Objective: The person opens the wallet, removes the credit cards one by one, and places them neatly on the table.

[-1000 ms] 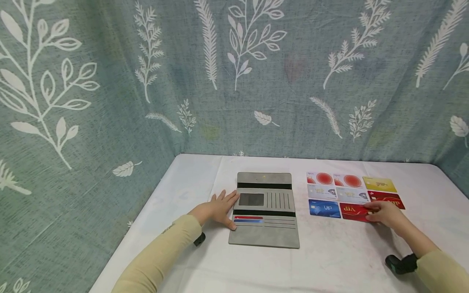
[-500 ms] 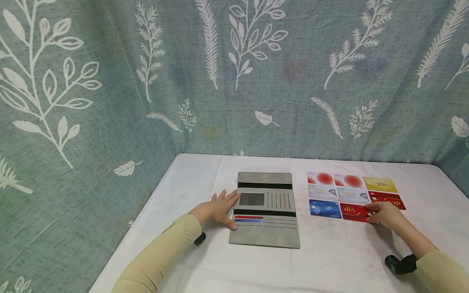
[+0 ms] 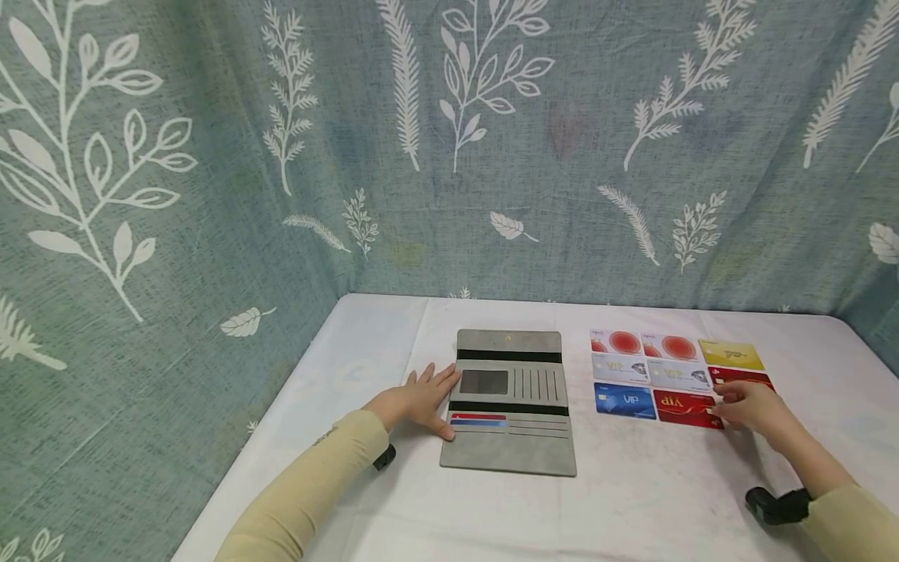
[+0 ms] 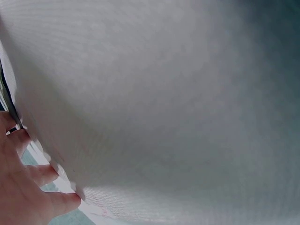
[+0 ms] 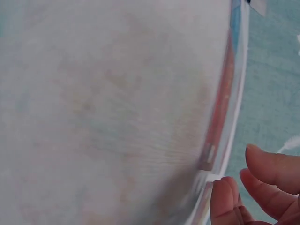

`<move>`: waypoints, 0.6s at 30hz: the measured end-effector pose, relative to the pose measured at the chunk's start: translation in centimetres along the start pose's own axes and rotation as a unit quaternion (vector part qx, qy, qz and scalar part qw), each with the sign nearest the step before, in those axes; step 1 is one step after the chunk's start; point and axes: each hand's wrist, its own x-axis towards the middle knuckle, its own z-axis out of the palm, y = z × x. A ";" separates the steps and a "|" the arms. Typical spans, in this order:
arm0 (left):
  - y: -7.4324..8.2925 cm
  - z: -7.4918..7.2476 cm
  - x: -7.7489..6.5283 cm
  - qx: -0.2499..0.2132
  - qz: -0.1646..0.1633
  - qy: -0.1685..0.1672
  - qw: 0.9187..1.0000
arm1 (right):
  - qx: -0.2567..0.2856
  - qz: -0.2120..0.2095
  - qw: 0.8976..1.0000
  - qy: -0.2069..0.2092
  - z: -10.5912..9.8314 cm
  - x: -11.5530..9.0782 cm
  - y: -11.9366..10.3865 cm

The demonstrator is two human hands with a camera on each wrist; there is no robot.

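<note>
A grey wallet (image 3: 507, 458) lies unfolded on the white table, with a red card (image 3: 477, 417) and a blue card (image 3: 477, 424) showing in its lower slots. My left hand (image 3: 421, 402) rests spread at the wallet's left edge; its fingers (image 4: 44, 174) show in the left wrist view. To the right, my right hand (image 3: 755, 410) hovers by the right end of a red VIP card (image 3: 681, 408), partly over another red card (image 3: 742, 378). In the right wrist view, the thumb and fingers (image 5: 274, 168) are bent and apart, with nothing seen between them.
Beside the red cards lie a blue VIP card (image 3: 625, 400), two silver VIP cards (image 3: 620, 368), two white cards with red circles (image 3: 615, 342) and a yellow card (image 3: 732, 354), all in tidy rows. A leaf-patterned curtain (image 3: 421, 195) hangs behind the table (image 3: 520, 515).
My right hand was touching the red VIP card's right end and has shifted slightly right, uncovering its corner. The left hand, wallet and cards stay in place; the view drifts slightly.
</note>
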 end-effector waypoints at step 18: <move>-0.1 0.0 0.0 0.003 0.003 -0.006 1.000 | 0.055 -0.075 0.995 0.021 2.1 -1.9 -4.7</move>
